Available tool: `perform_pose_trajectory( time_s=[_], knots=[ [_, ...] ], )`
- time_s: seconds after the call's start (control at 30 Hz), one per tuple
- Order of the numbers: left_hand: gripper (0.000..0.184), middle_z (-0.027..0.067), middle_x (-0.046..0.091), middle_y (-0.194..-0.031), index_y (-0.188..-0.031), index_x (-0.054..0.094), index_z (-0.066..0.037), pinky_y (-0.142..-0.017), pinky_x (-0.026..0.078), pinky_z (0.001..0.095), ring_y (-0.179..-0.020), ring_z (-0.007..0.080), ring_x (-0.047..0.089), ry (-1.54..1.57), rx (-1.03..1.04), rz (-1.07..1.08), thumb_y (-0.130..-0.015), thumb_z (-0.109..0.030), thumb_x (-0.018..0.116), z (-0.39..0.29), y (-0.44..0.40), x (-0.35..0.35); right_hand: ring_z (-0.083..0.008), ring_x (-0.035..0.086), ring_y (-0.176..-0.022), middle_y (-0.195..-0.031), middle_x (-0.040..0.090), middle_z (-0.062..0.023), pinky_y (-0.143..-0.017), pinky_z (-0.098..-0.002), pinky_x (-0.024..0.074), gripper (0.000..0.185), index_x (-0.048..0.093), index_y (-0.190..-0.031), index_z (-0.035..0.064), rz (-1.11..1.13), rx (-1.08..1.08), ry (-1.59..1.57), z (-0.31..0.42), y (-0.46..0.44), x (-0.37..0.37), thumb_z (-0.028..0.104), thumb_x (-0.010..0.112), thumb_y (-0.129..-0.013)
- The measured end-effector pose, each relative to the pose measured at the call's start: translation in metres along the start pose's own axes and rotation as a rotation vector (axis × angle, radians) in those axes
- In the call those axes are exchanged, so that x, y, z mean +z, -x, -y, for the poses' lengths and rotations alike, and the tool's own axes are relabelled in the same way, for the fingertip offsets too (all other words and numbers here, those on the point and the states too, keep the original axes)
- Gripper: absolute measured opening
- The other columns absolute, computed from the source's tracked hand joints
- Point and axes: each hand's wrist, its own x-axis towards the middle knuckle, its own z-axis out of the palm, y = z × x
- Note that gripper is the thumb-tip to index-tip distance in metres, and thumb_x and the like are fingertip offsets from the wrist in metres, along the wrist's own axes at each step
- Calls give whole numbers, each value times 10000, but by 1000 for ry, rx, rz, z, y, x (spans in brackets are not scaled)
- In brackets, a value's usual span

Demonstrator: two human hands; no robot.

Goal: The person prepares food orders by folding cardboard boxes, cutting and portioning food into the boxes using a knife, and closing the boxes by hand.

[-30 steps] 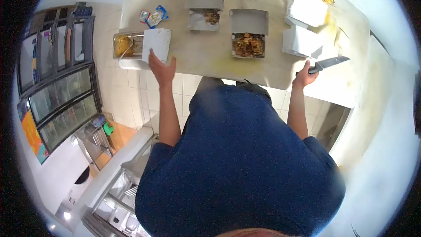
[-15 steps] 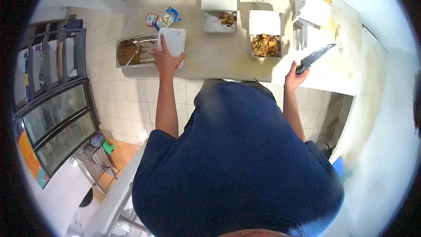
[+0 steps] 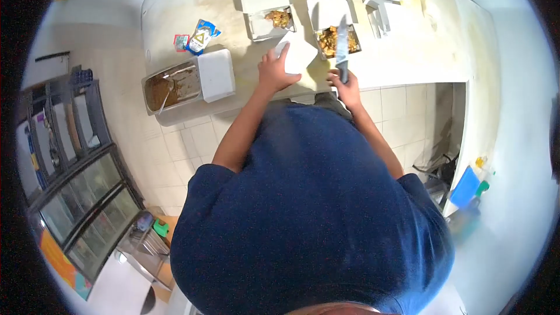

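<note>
The left hand (image 3: 279,74), fingers spread, grips a white carton (image 3: 300,58) near the counter's (image 3: 233,29) near edge, between the metal food tray (image 3: 188,74) at left and an open food box (image 3: 328,13) at right, while the right hand's (image 3: 349,88) fingers close round a knife (image 3: 342,44) pointing far across that box.

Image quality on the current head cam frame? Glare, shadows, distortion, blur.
Head view: strong fisheye, black corners, straight edges bowed; glare washes out the right of the counter; dark shadows beside the open boxes; soft smear over the blue bottle-like items at lower right; knife reasonably sharp, food tray legible.
</note>
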Motion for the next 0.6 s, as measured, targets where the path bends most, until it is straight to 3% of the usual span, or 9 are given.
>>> perform_pose_trajectory(
  time_s=[0.07, 0.17, 0.27, 0.3, 0.4, 0.43, 0.5, 0.57, 0.6],
  knots=[
    [1111, 220, 447, -1275, -1540, 305, -241, -935, 422, 548, -1162, 420, 476, -17, 36, -12, -589, -529, 801, -7, -3, 5, -128, 653, -794, -904, 675, -63, -742, -294, 564, 242, 628, -1017, -29, 29, 103, -140, -1, -4, 20, 165, 723, -908],
    [1128, 209, 446, -1272, -1539, 301, -198, -919, 430, 549, -1159, 417, 482, 51, 40, 11, -586, -524, 810, -15, -4, 7, -120, 644, -739, -865, 664, -57, -718, -288, 569, 241, 603, -919, 5, 9, 141, -230, 6, -9, 39, 189, 755, -884],
    [1147, 206, 442, -1283, -1533, 305, -167, -902, 437, 556, -1149, 417, 493, 54, 39, 56, -582, -539, 825, -30, -2, -4, -103, 614, -673, -773, 630, -26, -648, -288, 560, 294, 550, -816, 52, -83, 171, -267, 4, -14, 50, 212, 795, -850],
    [1154, 207, 442, -1287, -1531, 307, -159, -896, 440, 558, -1145, 418, 498, 39, 40, 73, -580, -548, 832, -37, 2, -7, -83, 573, -615, -689, 576, 9, -565, -273, 516, 352, 510, -761, 83, -101, 115, -186, 7, -14, 51, 224, 827, -818],
    [1132, 221, 460, -1290, -1524, 310, -143, -897, 436, 578, -1161, 418, 496, 98, 131, -2, -611, -567, 826, -51, 10, -16, -62, 516, -587, -656, 541, 29, -534, -254, 468, 354, 504, -747, 94, -169, 61, -37, 21, -6, 40, 202, 836, -807],
    [1113, 236, 483, -1288, -1512, 321, -106, -918, 436, 573, -1165, 430, 503, 136, 154, -104, -626, -555, 825, -40, 7, -10, -50, 473, -570, -653, 520, 41, -523, -237, 434, 360, 496, -744, 103, -174, 104, -175, 28, -4, 39, 181, 844, -795],
    [1080, 265, 530, -1282, -1486, 344, -33, -961, 437, 563, -1171, 453, 518, 211, 198, -315, -657, -531, 825, 0, -2, -6, -45, 455, -577, -652, 504, 50, -529, -233, 423, 365, 494, -746, 104, -161, 65, -154, 11, -9, 27, 177, 849, -788],
    [1050, 257, 480, -1338, -1524, 297, -118, -933, 421, 601, -1216, 439, 470, 75, 11, -518, -709, -575, 776, 37, 8, -32, -40, 444, -597, -659, 486, 62, -546, -224, 407, 375, 489, -747, 109, -129, 23, -111, 0, -10, 14, 180, 856, -781],
    [1095, 289, 397, -1440, -1550, 239, -136, -991, 391, 627, -1274, 482, 431, -175, -398, -333, -716, -633, 746, 44, 20, -49, -40, 442, -600, -662, 484, 63, -551, -223, 408, 376, 489, -748, 110, -113, 26, -107, 1, -8, 11, 179, 857, -780]
  ],
)
